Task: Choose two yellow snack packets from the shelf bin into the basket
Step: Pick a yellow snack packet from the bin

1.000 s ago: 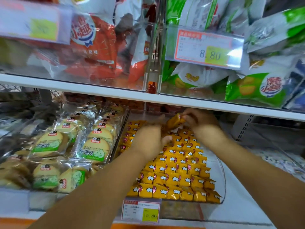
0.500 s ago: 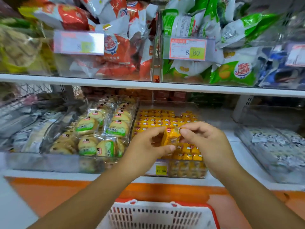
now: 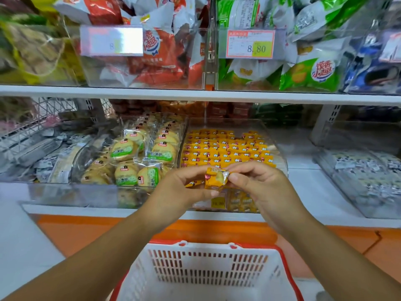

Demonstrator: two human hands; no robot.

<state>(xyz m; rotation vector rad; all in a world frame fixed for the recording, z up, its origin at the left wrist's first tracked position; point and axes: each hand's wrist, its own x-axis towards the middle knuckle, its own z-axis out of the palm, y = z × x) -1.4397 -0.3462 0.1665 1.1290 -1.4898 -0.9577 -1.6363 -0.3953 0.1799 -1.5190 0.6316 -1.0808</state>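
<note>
A small yellow snack packet (image 3: 217, 178) with a crimped silver end is held between both hands in front of the shelf. My left hand (image 3: 184, 190) pinches its left side and my right hand (image 3: 262, 187) pinches its right end. Whether a second packet lies behind it I cannot tell. Behind the hands, a clear shelf bin (image 3: 280, 157) holds several rows of the same yellow packets (image 3: 225, 148). A white basket (image 3: 208, 272) with a red rim sits below the hands at the bottom of the view.
A clear bin of green-labelled round biscuits (image 3: 138, 157) stands left of the yellow one. Silver-wrapped packets (image 3: 366, 170) fill a bin on the right. The upper shelf (image 3: 195, 94) carries large red and green snack bags behind price tags. An orange base runs under the shelf.
Both hands have drawn back out of the bin with the yellow packet, toward me and over the basket. The basket has come into view below.
</note>
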